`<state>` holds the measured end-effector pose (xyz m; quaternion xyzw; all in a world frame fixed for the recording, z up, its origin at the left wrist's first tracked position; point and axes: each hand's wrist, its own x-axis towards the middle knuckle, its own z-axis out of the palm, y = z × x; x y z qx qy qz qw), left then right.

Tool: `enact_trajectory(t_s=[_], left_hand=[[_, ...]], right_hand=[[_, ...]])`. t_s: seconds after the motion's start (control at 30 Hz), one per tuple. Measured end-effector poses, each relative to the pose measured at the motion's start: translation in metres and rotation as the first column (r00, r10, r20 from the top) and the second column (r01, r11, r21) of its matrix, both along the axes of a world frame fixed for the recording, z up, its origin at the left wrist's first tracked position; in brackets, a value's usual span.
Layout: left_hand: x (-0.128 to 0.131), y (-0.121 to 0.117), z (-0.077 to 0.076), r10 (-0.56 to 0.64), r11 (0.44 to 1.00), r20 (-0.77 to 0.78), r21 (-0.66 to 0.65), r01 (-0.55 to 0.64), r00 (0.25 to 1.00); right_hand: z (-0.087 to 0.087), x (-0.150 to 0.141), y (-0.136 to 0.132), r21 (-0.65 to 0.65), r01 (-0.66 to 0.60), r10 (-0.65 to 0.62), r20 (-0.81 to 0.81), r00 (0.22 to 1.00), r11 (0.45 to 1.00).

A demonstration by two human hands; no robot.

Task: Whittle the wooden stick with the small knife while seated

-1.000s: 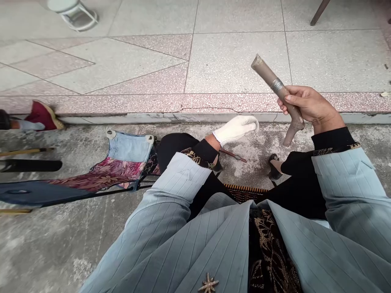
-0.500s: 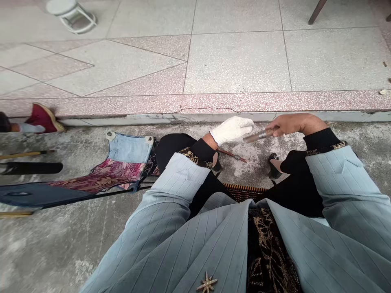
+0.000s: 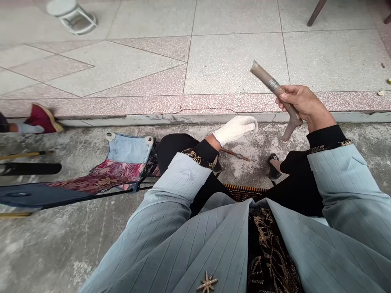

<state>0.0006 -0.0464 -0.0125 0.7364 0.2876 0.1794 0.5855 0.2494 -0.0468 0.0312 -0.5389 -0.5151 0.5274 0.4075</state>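
Observation:
My right hand [image 3: 301, 101], bare, grips a brown stick-like piece [image 3: 263, 74] with a bent, foot-shaped lower end. Silvery wire [image 3: 273, 85] is wound round its middle in several turns. The stick is tilted, its upper end pointing away to the left over the step. A white knitted glove covers my left hand [image 3: 236, 128], whose fingers are closed on a small pale loop [image 3: 255, 124] that looks like a coil of thin wire. Below that hand a thin reddish-brown rod [image 3: 232, 153] with grey wire round it shows near the ground.
Ahead runs a low step edge [image 3: 152, 119] with a tiled floor above. A folding seat of patterned cloth [image 3: 122, 171] stands at my left. Further left are another person's red shoe [image 3: 42, 118] and a black cylinder [image 3: 33, 168]. A white stool [image 3: 62, 7] stands at the back left.
My right hand has turned and lifted the wire-wound stick up and away from my left hand. The gloved hand has moved slightly right, and the pale loop now shows at its fingertips.

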Motion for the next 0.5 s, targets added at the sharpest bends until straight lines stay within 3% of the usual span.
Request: enact_trajectory(t_s=[0.1, 0.2, 0.27, 0.37, 0.43, 0.5], left_hand=[[-0.001, -0.001, 0.008, -0.025, 0.984, -0.133, 0.172, 0.048, 0.991], [-0.002, 0.0, 0.008, 0.002, 0.917, -0.316, 0.379, 0.124, 0.949], [-0.002, 0.0, 0.004, 0.069, 0.841, -0.445, 0.507, 0.188, 0.893], [-0.001, -0.006, -0.001, 0.227, 0.709, -0.546, 0.66, 0.247, 0.806], [0.001, -0.01, 0.0, 0.294, 0.632, -0.532, 0.732, 0.256, 0.794], [0.002, -0.013, 0.004, 0.317, 0.578, -0.49, 0.779, 0.244, 0.812]], right_hand=[[-0.01, -0.001, 0.005, -0.008, 0.042, -0.039, 0.174, 0.984, 0.999], [-0.017, -0.001, 0.007, 0.012, 0.034, -0.036, 0.422, 0.906, 0.999], [-0.02, -0.001, 0.008, 0.022, 0.002, -0.015, 0.622, 0.783, 1.0], [-0.024, -0.002, 0.01, -0.024, -0.053, 0.048, 0.85, 0.524, 0.998], [-0.027, -0.002, 0.01, -0.127, -0.098, 0.156, 0.907, 0.392, 0.987], [-0.031, -0.003, 0.01, -0.28, -0.188, 0.328, 0.89, 0.315, 0.941]])
